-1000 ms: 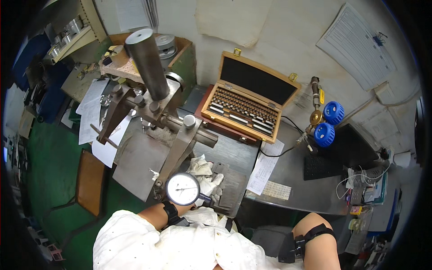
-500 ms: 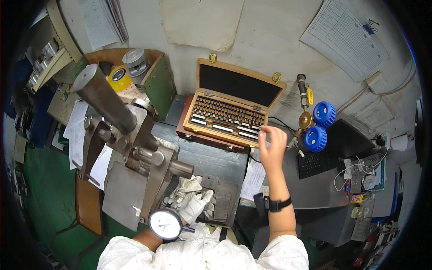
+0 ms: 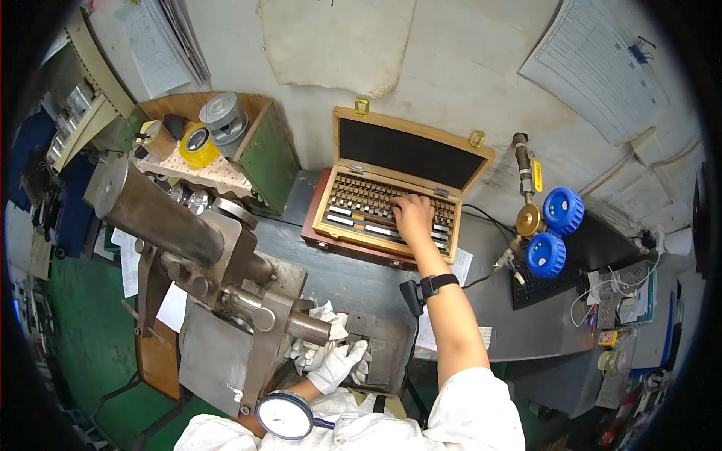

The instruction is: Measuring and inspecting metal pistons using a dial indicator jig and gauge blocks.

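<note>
A wooden case of gauge blocks [image 3: 338, 229] stands with its black-lined lid [image 3: 410, 150] raised, rows of small metal blocks inside. My bare right hand [image 3: 414, 216] reaches into the middle of these rows, fingers bent down and fingertips at the blocks; what they pinch, if anything, is hidden. In a white glove, my left hand [image 3: 332, 370] lies low in front of me with fingers stretched out, beside a heap of white gloves [image 3: 307, 353]. A round white dial gauge [image 3: 286, 416] sits over my left forearm. Left of it stands a heavy metal stand [image 3: 233, 255] with a thick column.
Against the wall is a green wooden box [image 3: 267, 161] with a metal piston [image 3: 224, 116] and yellow tape roll [image 3: 197, 146] on it. Blue-knobbed valves [image 3: 545, 255] stick out at right, near a keyboard [image 3: 545, 286]. A flat dark plate [image 3: 383, 346] lies by the gloves.
My right hand has moved left from beside the case's right end into the rows of blocks. The view has shifted a little; my left hand stays near the gloves.
</note>
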`<state>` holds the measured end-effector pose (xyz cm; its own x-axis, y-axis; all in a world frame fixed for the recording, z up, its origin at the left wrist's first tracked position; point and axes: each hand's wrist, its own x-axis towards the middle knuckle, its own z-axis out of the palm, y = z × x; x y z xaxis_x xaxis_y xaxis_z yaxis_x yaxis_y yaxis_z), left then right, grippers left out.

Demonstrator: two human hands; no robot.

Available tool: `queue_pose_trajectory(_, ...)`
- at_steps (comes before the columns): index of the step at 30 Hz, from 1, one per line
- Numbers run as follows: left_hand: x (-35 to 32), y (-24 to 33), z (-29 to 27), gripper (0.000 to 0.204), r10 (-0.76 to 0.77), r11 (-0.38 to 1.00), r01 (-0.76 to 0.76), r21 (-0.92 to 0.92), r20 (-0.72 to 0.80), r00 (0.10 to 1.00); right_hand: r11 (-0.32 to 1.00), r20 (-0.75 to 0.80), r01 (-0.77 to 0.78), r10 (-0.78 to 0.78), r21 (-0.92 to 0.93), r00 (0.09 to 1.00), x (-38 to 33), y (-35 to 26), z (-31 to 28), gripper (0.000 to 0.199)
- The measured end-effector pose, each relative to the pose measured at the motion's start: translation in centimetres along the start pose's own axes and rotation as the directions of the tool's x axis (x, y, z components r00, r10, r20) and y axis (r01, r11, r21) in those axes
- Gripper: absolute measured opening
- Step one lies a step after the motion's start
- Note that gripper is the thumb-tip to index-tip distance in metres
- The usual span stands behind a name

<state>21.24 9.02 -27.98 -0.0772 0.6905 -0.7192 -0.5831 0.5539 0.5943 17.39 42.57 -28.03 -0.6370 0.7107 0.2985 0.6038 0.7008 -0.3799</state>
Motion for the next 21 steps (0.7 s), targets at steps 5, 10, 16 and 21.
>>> queue_pose_trajectory(5,-0.2,0.5,0.0,0.039,-0.021,1.000,0.021,0.023,0.015,1.000,0.998,0.027,0.067,-0.067,-0.011,0.997,0.9,-1.4,1.4,0.019)
queue_pose_trajectory(10,-0.3,0.4,0.0,0.038,-0.029,0.999,0.028,0.042,0.034,0.999,0.999,0.046,0.048,-0.048,-0.011,0.998,1.2,-1.6,1.8,0.017)
queue_pose_trajectory(16,-0.1,0.5,0.1,0.038,0.005,0.997,-0.006,0.077,0.018,1.000,0.998,0.070,0.066,-0.065,-0.011,0.995,1.7,-1.6,1.6,0.015)
queue_pose_trajectory(21,-0.5,1.0,-0.1,0.036,0.009,0.997,-0.010,0.080,0.008,1.000,0.992,0.099,0.094,-0.086,-0.083,0.991,2.2,-2.5,1.1,0.011)
